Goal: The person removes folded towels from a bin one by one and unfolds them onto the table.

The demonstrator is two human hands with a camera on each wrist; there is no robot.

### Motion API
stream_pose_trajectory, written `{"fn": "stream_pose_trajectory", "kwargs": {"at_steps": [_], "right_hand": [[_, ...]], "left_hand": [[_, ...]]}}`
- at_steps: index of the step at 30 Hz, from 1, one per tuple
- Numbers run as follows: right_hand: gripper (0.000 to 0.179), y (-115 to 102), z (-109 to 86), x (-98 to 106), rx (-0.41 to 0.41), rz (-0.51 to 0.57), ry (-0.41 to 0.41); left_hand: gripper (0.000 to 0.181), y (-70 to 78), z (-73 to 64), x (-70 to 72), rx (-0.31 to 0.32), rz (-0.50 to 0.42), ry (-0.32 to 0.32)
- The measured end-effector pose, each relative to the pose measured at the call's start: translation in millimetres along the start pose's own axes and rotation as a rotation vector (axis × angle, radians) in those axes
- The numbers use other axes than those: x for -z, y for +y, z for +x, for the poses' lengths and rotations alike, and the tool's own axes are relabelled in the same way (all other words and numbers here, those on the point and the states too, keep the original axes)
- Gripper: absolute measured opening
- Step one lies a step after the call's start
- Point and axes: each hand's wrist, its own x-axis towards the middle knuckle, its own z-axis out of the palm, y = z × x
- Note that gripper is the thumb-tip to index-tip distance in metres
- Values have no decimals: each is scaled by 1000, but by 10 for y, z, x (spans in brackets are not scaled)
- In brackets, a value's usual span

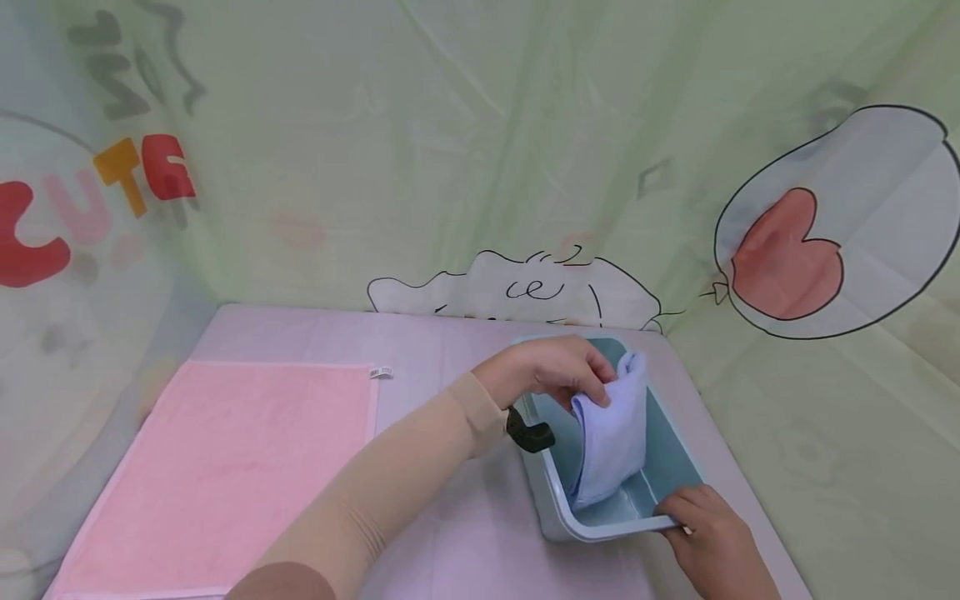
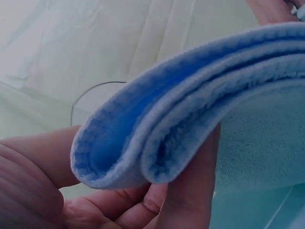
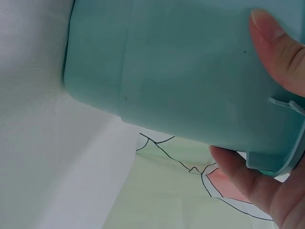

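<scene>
Beige sleeve [image 1: 397, 467] foremost, reaching from seven o'clock over a lilac table [image 1: 465, 525], with a pale green curtain [image 1: 337, 167] at twelve.
On the head view's clock face, a pink towel [image 1: 232, 475] lies flat at eight o'clock, and a blue-green bin [image 1: 670, 454] stands between four and five. Inside the bin, a folded lavender cloth [image 1: 617, 437] stands upright; whether its lower end touches the floor of the bin, I cannot tell. The left hand [image 1: 558, 367] pinches the cloth at its eleven o'clock edge, the grip narrow around the layered folds. The right hand [image 1: 708, 533] grips the bin's rim at the five o'clock corner. A small white tag [image 1: 381, 372] shows at the towel's two o'clock corner.
</scene>
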Motion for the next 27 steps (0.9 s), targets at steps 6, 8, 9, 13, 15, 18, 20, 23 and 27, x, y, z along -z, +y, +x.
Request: {"fn": "stream_pose_trajectory", "kwargs": {"at_steps": [6,8,9,13,15,18,20,23,27], "right_hand": [[61,6,10,-1,-15,-7,-6],[61,10,13,-1,-18,-11,-6],[61,12,14,-1,-18,-13,-5],[61,15,20,-5,-16,-5,0],[60,16,23,-8,-13,-2,4],[59,18,28,-13,-12,-1,7],[59,22,32,-15,-17,-2,7],[57,34,44,-15,-33,-3,4],[55,50,66,-12,-58,-11,-3]], "left_hand": [[13,105,-162,-4,-52,-23,-15],[12,145,-220,-3,-66,-27,-30],[12,163,-247,-1,-72,-28,-37],[13,223,-359,21,-91,-19,-53],[15,245,-417,38,-99,-9,-57],[17,278,-513,60,-123,17,-64],[19,305,-584,71,-139,27,-62],[19,349,-687,86,-156,35,-57],[18,397,-812,114,-177,25,-52]]}}
